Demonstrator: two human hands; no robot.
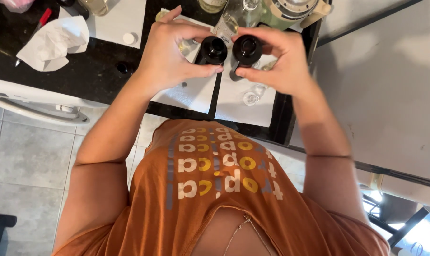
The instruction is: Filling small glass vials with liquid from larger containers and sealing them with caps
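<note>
Up over the counter edge, the left hand [170,52] pinches one small dark bottle [211,50] and the right hand [276,59] pinches another [246,50], mouths open and nearly touching. A slack grip could probably drop either onto the white paper towel [196,92], knock the small clear glass [251,98], or spill.

White label [223,29] on clear bottle
</note>
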